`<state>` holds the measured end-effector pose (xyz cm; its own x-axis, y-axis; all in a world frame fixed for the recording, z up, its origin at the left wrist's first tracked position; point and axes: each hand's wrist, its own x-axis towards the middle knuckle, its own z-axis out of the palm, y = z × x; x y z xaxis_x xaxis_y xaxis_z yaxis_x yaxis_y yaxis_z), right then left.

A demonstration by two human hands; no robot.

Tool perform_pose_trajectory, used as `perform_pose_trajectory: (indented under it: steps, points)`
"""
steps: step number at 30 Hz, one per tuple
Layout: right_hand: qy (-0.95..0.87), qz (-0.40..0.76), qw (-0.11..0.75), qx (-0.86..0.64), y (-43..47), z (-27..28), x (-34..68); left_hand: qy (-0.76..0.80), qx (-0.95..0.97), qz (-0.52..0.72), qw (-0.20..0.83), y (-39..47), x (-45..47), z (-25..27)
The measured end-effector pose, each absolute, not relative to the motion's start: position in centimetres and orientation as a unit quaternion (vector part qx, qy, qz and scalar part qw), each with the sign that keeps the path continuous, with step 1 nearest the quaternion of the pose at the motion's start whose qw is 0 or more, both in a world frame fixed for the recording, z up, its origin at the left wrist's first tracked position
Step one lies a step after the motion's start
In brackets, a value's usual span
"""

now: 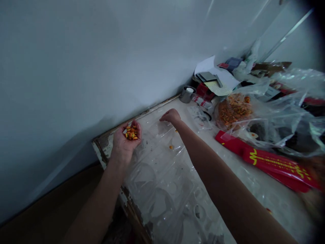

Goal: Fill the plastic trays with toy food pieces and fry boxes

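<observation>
My left hand [126,139] is cupped palm up at the table's left edge, its fingers curled round a handful of small orange-and-yellow pieces [131,133]. Just over the clear plastic sheet, near the wall, my right hand [171,116] has its fingers drawn together in a pinch. Whatever lies between those fingertips, if anything, is too small to make out. A loose orange piece [171,147] rests on the clear plastic sheet [157,183], and another lies partly behind my right forearm. More orange pieces fill a clear plastic bag [235,110] to the right.
A grey metal cup [187,94] with something white inside stands by the wall. Papers [221,81] and plastic wrappings are heaped at the back right. A red package with yellow print [264,159] lies on the right. The table's worn wooden edge [132,215] runs along the left.
</observation>
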<state>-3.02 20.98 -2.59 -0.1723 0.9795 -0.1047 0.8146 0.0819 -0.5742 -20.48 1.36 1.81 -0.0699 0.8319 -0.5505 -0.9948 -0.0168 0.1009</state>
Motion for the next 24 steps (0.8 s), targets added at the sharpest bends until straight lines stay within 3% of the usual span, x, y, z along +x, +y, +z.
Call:
perform_pose_trajectory:
  steps: [6, 11, 15, 20, 24]
  points:
    - [-0.746, 0.351, 0.249, -0.507, 15.9, 0.3, 0.9, 0.129, -0.189, 0.650, 0.725, -0.7, -21.4, 0.7]
    - [-0.884, 0.276, 0.121, -0.357, 8.4, 0.0, 6.2, 0.165, -0.167, 0.642, 0.730, -1.3, -21.7, 0.7]
    - [-0.893, 0.256, 0.117, -0.351, 7.0, -2.2, 6.5, 0.175, -0.157, 0.621, 0.748, -0.5, -20.9, 1.0]
    - [-0.859, 0.337, 0.150, -0.355, 7.8, -3.0, 6.2, 0.188, -0.147, 0.620, 0.747, -1.0, -21.8, 1.2]
    - [-0.745, 0.472, 0.224, -0.415, 9.4, -2.4, 5.8, 0.198, -0.130, 0.647, 0.725, -2.6, -24.6, 1.0]
